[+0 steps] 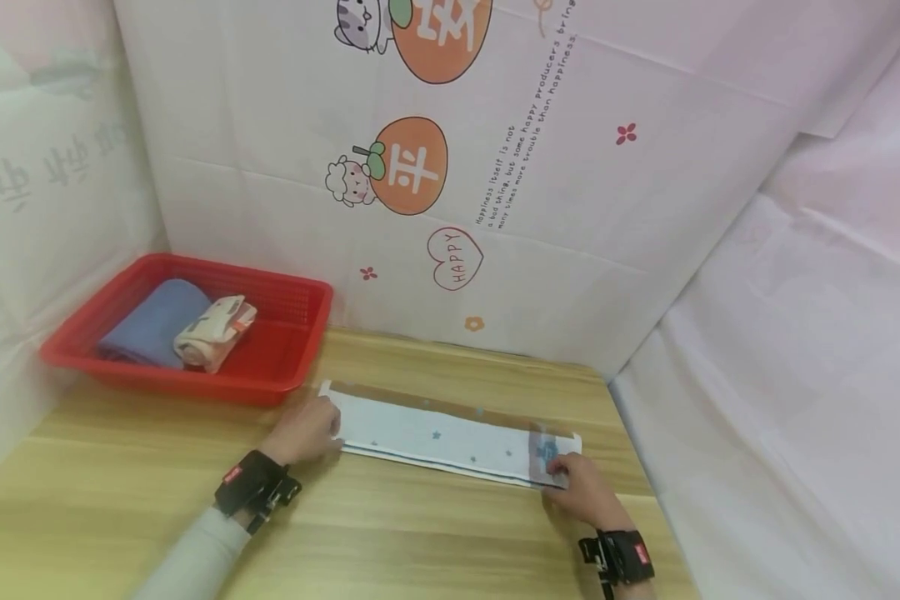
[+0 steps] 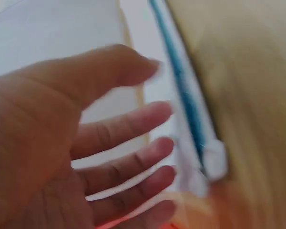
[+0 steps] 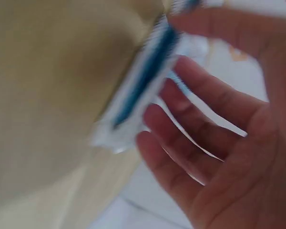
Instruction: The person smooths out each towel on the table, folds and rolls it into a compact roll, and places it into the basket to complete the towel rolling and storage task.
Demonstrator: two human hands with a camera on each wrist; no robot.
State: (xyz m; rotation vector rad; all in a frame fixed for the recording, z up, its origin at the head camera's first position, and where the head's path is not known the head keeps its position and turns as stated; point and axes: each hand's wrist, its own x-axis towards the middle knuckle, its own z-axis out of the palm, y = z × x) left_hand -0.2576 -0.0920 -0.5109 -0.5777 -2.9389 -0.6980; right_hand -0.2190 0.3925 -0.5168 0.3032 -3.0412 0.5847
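A white towel (image 1: 420, 432) with small blue stars lies folded into a long narrow strip on the wooden table. Its layered edge shows a blue stripe between white borders. My left hand (image 1: 311, 429) is at the strip's left end; in the left wrist view its thumb and spread fingers (image 2: 152, 114) are apart, close over the cloth. At the right end, beside a grey-blue patterned band, is my right hand (image 1: 581, 487). The right wrist view has the thumb (image 3: 195, 21) overlapping the layered edge and loosely bent fingers close by the cloth. Both wrist views are blurred.
A red plastic basket (image 1: 300, 350) stands at the back left, holding a folded blue cloth (image 1: 153, 321) and a rolled cream patterned cloth (image 1: 213, 333). A printed white sheet (image 1: 555, 275) hangs behind the table, with more white fabric on both sides.
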